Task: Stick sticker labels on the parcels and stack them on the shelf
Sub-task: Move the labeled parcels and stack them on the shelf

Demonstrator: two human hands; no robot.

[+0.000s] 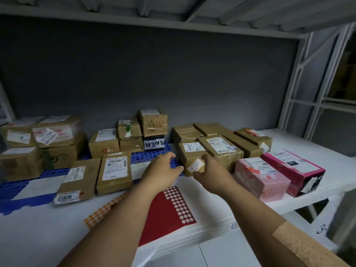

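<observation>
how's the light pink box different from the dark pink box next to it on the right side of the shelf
The light pink box is pale and sits nearer the shelf's front edge; the dark pink box is magenta, longer, and reaches further back. The dark pink box's near end looks torn, showing black; the light pink box's end looks intact. Both lie flat, side by side, with white labels on top.

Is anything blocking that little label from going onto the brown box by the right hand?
Nothing visible does. The right hand holds the sticker label right against the front corner of the brown parcel; the left hand is off to the side.
</observation>
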